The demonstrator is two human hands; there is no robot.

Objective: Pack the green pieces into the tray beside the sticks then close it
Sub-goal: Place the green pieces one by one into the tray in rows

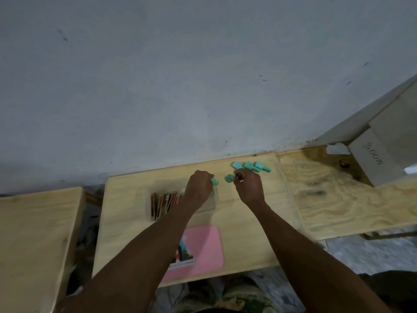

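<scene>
A clear tray (212, 203) sits mid-table with several red and brown sticks (164, 203) in its left part. My left hand (199, 187) hovers over the tray's right part, fingers closed on a green piece (215, 182). To its right, my right hand (248, 187) pinches another green piece (229, 178). Several more green pieces (250, 166) lie in a row near the table's far edge, just beyond my right hand. My left forearm hides much of the tray.
A pink lid (206, 247) with a picture label lies near the front edge of the wooden table (126, 222). A white cardboard box (381, 141) stands at the far right. Another wooden surface (33, 233) lies to the left. A grey wall rises behind.
</scene>
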